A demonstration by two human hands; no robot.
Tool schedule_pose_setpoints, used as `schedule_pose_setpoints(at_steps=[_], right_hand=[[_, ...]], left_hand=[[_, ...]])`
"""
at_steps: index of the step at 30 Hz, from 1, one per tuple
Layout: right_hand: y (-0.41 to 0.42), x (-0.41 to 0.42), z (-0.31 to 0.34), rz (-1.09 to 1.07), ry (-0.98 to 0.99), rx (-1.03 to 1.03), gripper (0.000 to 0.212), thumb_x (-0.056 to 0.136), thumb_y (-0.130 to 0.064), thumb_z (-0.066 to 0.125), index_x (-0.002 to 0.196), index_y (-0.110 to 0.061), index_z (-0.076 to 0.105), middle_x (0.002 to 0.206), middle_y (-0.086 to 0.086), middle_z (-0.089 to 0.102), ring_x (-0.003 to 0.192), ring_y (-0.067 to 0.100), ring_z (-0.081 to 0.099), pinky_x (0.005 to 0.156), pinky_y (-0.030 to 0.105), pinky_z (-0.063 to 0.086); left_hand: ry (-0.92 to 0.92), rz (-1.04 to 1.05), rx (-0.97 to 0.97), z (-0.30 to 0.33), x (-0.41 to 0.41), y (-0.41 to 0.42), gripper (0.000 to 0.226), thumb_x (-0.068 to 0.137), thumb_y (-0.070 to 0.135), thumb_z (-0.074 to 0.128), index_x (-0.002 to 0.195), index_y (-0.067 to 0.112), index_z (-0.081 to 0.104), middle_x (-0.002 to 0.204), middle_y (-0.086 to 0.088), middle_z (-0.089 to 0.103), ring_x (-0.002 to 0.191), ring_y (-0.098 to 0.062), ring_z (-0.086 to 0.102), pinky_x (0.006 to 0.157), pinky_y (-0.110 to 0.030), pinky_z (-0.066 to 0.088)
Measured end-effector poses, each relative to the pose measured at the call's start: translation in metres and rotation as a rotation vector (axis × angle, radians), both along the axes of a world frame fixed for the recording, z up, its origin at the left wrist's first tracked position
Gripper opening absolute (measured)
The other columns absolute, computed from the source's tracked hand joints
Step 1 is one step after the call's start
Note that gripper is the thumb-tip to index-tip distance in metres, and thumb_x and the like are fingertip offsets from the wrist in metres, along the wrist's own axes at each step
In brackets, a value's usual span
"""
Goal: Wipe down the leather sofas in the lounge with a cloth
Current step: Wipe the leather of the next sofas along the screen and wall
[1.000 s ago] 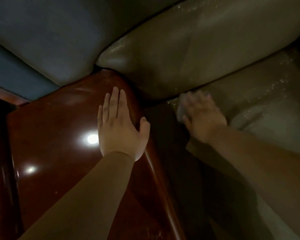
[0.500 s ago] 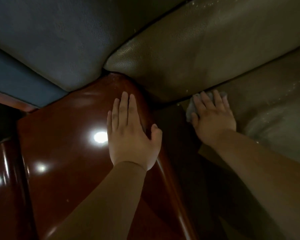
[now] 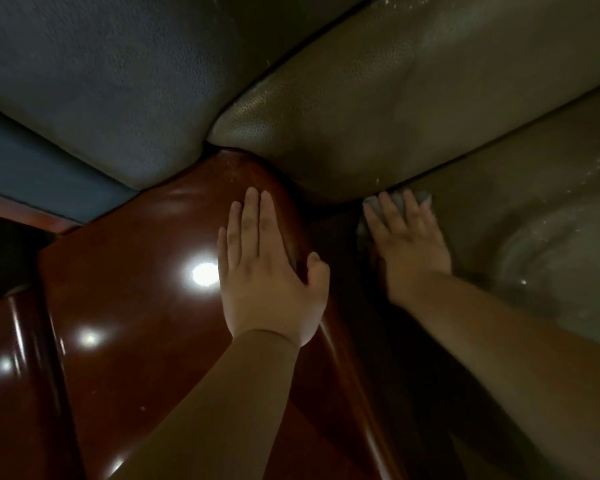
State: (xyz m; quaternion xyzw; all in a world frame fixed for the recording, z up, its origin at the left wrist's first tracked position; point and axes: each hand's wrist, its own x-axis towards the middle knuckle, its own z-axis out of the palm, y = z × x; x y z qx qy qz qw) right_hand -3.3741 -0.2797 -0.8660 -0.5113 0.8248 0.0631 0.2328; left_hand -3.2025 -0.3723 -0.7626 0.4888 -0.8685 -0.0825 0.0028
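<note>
Head view, looking down at the corner where two sofas meet. The left hand lies flat, palm down, on a broad wooden armrest of glossy red-brown finish; the fingers are straight and close together, the thumb spread toward the armrest's rounded right edge, so this grip is open and holds nothing. The armrest's polished surface carries several bright round reflections of lamps, and its far end curves into a smooth dome that touches the cushions above it. The right hand, slightly blurred, presses with straight, spread fingers on a grey cloth, of which only small pale folds show between and beyond the fingertips; the grip is likewise open, flat upon the cloth rather than curled round it. The cloth lies on the seat cushion of the brown sofa, in the crease where the seat meets the backrest cushion, just beside the armrest. Both brown cushions are of pebbled, grained leather, dull olive-brown, padded and softly rounded at the corners; small shining specks lie scattered over the seat and along the upper edge of the backrest. To the upper left, a grey-blue cushion of finer grain belongs to the neighbouring sofa, its rounded corner meeting the brown backrest at the armrest's tip.
</note>
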Motion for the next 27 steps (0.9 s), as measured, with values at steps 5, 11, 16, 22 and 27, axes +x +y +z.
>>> schedule_pose_setpoints(at_steps=[5,11,16,22,27], right_hand=[[-0.030,0.047,-0.009,0.422,-0.137,0.074,0.091,0.102,-0.041,0.046,0.159,-0.032,-0.025,0.167,0.000,-0.035,0.152,0.031,-0.035,0.127,0.055,-0.013],[0.016,-0.014,-0.008,0.065,-0.012,-0.175,0.065,0.107,-0.049,0.022,0.167,-0.031,0.005,0.176,0.000,0.006,0.159,0.027,0.001,0.126,0.040,-0.010],[0.012,0.002,-0.002,0.011,-0.021,-0.012,0.079,0.103,-0.051,0.034,0.166,-0.033,-0.011,0.173,-0.001,-0.020,0.158,0.032,-0.020,0.127,0.049,-0.010],[0.007,-0.050,-0.004,0.335,-0.072,-0.103,0.067,0.105,-0.057,0.020,0.167,-0.031,0.014,0.172,0.003,0.023,0.159,0.030,0.017,0.130,0.043,0.003],[0.019,-0.023,0.002,-0.019,0.066,-0.094,0.072,0.102,-0.059,0.018,0.167,-0.031,0.015,0.174,0.001,0.018,0.160,0.036,0.007,0.130,0.054,0.002]], left_hand=[[-0.010,0.002,0.000,0.001,0.001,-0.001,0.094,0.090,0.057,0.039,0.170,0.017,0.009,0.178,0.001,0.006,0.164,-0.015,-0.002,0.133,-0.041,0.003],[-0.016,-0.004,0.015,0.003,0.002,-0.001,0.093,0.092,0.056,0.040,0.170,0.016,0.010,0.178,0.001,0.005,0.164,-0.016,-0.003,0.133,-0.040,0.002],[-0.009,-0.008,0.013,0.003,0.000,-0.001,0.092,0.092,0.055,0.041,0.170,0.015,0.013,0.178,0.000,0.006,0.164,-0.016,-0.002,0.133,-0.040,0.002],[0.011,0.000,0.003,0.002,0.001,0.000,0.091,0.091,0.054,0.044,0.169,0.015,0.017,0.178,0.000,0.010,0.164,-0.017,0.001,0.133,-0.039,0.003],[-0.006,-0.002,0.017,0.006,-0.001,0.000,0.091,0.091,0.054,0.044,0.169,0.016,0.018,0.178,0.001,0.007,0.164,-0.018,0.000,0.133,-0.039,0.001]])
